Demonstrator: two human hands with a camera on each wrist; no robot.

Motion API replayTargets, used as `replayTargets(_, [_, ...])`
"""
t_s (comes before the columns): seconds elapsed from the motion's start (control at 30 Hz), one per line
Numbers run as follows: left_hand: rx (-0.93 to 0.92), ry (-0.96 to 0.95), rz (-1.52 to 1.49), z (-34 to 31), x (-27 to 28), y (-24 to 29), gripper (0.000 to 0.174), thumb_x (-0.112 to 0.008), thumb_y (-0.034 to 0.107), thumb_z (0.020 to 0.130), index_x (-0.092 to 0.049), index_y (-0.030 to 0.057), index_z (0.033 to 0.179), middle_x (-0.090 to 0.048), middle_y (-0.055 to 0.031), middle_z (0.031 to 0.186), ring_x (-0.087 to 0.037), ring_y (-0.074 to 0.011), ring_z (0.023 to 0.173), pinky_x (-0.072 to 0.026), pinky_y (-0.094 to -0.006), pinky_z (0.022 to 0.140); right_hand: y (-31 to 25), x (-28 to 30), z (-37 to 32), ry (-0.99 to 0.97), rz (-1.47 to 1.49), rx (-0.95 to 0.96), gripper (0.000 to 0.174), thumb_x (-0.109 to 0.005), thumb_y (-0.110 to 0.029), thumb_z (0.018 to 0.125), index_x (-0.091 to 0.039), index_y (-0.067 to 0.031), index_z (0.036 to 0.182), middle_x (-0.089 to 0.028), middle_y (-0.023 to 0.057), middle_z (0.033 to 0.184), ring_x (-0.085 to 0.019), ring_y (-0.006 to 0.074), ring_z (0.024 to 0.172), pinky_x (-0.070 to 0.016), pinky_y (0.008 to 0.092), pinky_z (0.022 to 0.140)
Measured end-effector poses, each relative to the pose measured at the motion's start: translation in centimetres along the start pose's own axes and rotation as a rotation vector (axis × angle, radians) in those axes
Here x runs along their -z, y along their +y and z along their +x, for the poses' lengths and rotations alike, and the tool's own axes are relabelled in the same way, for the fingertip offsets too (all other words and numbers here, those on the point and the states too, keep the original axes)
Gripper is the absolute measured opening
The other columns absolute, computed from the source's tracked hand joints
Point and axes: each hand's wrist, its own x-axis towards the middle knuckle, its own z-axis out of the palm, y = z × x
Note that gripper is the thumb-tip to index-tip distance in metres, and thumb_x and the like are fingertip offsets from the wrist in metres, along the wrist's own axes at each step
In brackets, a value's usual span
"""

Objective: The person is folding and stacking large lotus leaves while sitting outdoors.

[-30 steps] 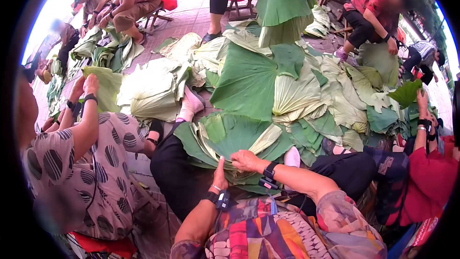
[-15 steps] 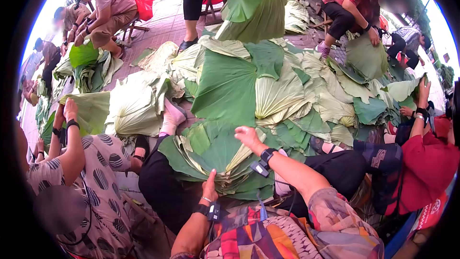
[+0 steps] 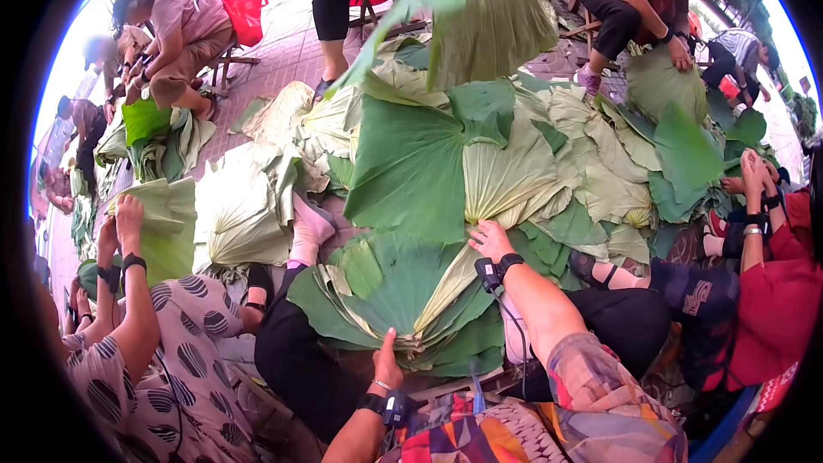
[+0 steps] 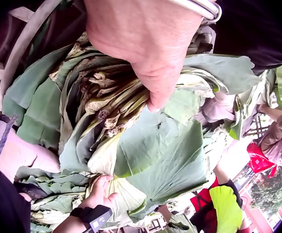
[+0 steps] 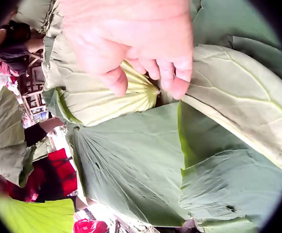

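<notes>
A layered stack of green lotus leaves [image 3: 390, 279] lies between the person's knees, with a pale folded strip across it. The left hand [image 3: 388, 367] grips the stack's near edge, thumb on top and the other fingers hidden beneath. Bunched brown stem ends [image 4: 107, 97] show next to that thumb in the left wrist view. Past the stack, the right hand [image 3: 491, 242] reaches over the pile, its fingers loosely bent. Its fingertips are right at the gathered base of a pale lotus leaf [image 5: 107, 99], beside a broad green lotus leaf [image 5: 131, 155].
A wide heap of pale and green leaves [image 3: 591, 150] spreads ahead over the brick paving [image 3: 279, 30]. People sit close on both sides, one in a spotted shirt [image 3: 184, 343], one in a red top [image 3: 776, 300]. Opposite, a large drooping leaf [image 3: 489, 21] hangs over the heap.
The right hand has left the stack and moved forward and right to the pale leaf in the heap. The left hand stays at the stack's near edge.
</notes>
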Motion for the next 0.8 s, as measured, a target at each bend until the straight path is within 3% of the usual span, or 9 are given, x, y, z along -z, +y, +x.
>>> replayTargets(0.13, [-0.008, 0.004, -0.001, 0.2, 0.1, -0.1, 0.044, -0.065, 0.031, 0.07, -0.048, -0.0024, 0.092, -0.056, -0.0154, 0.09, -0.058, -0.0278, 0.078, -0.0488, -0.0453, 0.069, 0.1, -0.3, 1.3, -0.07, 0.163, -0.038, 0.035, -0.056, -0.019, 0.077, -0.042, -0.0072, 0.107, -0.037, 0.0091, 0.12, -0.042, 0.0231, 0.099, -0.0415, 0.0373, 0.071])
replayTargets(0.23, [-0.032, -0.022, -0.012, 0.1, 0.1, -0.3, 0.044, -0.064, 0.031, 0.07, -0.048, -0.0029, 0.094, -0.056, -0.0155, 0.092, -0.058, -0.0278, 0.078, -0.0486, -0.0452, 0.069, 0.1, -0.9, 2.2, 0.029, 0.075, 0.007, 0.04, -0.065, -0.023, 0.07, -0.046, -0.0107, 0.103, -0.046, 0.0042, 0.098, -0.044, 0.0201, 0.083, -0.0405, 0.0348, 0.063])
replayTargets(0.27, [-0.059, -0.065, -0.035, 0.0, 0.0, -0.2, 0.045, -0.064, 0.031, 0.07, -0.048, -0.0032, 0.095, -0.056, -0.0156, 0.092, -0.058, -0.0279, 0.078, -0.0485, -0.0449, 0.07, -0.2, -1.0, 1.8, 0.02, 0.074, 0.01, 0.04, -0.065, -0.023, 0.07, -0.046, -0.0107, 0.103, -0.046, 0.0042, 0.098, -0.044, 0.0201, 0.083, -0.0405, 0.0348, 0.063])
replayTargets(0.33, [-0.03, -0.06, -0.018, -1.0, -0.3, 0.4, 0.045, -0.064, 0.03, 0.071, -0.048, -0.0035, 0.097, -0.056, -0.0155, 0.092, -0.058, -0.0279, 0.078, -0.0483, -0.0441, 0.071, -0.9, -1.3, 1.1, 0.071, 0.032, -0.045, 0.049, -0.063, -0.023, 0.072, -0.04, -0.0068, 0.112, -0.036, 0.0126, 0.12, -0.04, 0.0236, 0.099, -0.0408, 0.0364, 0.07])
replayTargets(0.47, [-0.05, -0.082, -0.024, -0.3, 0.3, 0.0, 0.045, -0.063, 0.031, 0.072, -0.049, -0.0032, 0.097, -0.057, -0.0159, 0.093, -0.058, -0.0279, 0.08, -0.0482, -0.0434, 0.072, -0.5, -1.3, 2.0, 0.01, 0.152, -0.067, 0.056, -0.06, -0.029, 0.072, -0.035, -0.0037, 0.114, -0.034, 0.0138, 0.119, -0.039, 0.023, 0.101, -0.0409, 0.0369, 0.073])
replayTargets(0.5, [-0.061, -0.081, -0.026, 0.0, 0.5, 0.1, 0.045, -0.063, 0.031, 0.072, -0.049, -0.0032, 0.097, -0.057, -0.0159, 0.093, -0.058, -0.0279, 0.08, -0.0482, -0.0434, 0.072, -0.7, -1.2, 2.1, -0.044, 0.137, -0.066, 0.056, -0.062, -0.028, 0.071, -0.034, -0.0032, 0.112, -0.036, 0.0128, 0.115, -0.041, 0.0227, 0.097, -0.0413, 0.0356, 0.072])
replayTargets(0.53, [-0.039, -0.089, -0.026, 0.0, 0.5, 0.0, 0.044, -0.063, 0.031, 0.072, -0.049, -0.0032, 0.096, -0.057, -0.0161, 0.093, -0.058, -0.0278, 0.08, -0.0482, -0.0432, 0.072, -0.8, -1.3, 2.4, 0.056, 0.191, -0.091, 0.04, -0.062, -0.022, 0.071, -0.043, -0.0052, 0.101, -0.046, 0.0095, 0.099, -0.047, 0.0187, 0.084, -0.0429, 0.0323, 0.067])
replayTargets(0.63, [-0.017, -0.066, -0.013, -0.5, 0.1, 0.2, 0.043, -0.063, 0.03, 0.072, -0.048, -0.0032, 0.094, -0.057, -0.0164, 0.092, -0.058, -0.0278, 0.079, -0.0483, -0.0427, 0.072, -0.7, -1.3, 2.4, 0.052, 0.102, 0.087, 0.009, -0.061, -0.013, 0.073, -0.052, -0.0113, 0.074, -0.049, -0.0016, 0.062, -0.048, 0.01, 0.059, -0.0423, 0.0267, 0.054])
replayTargets(0.8, [-0.027, -0.05, -0.021, -0.8, -0.1, 0.3, 0.04, -0.063, 0.03, 0.072, -0.048, -0.0027, 0.09, -0.057, -0.0169, 0.088, -0.059, -0.0287, 0.075, -0.0484, -0.0439, 0.071, -4.4, -4.9, -0.6, 0.2, -0.073, 0.479, 0.015, -0.059, -0.011, 0.067, -0.045, -0.0137, 0.062, -0.043, -0.0037, 0.059, -0.043, 0.0083, 0.056, -0.0365, 0.0249, 0.047])
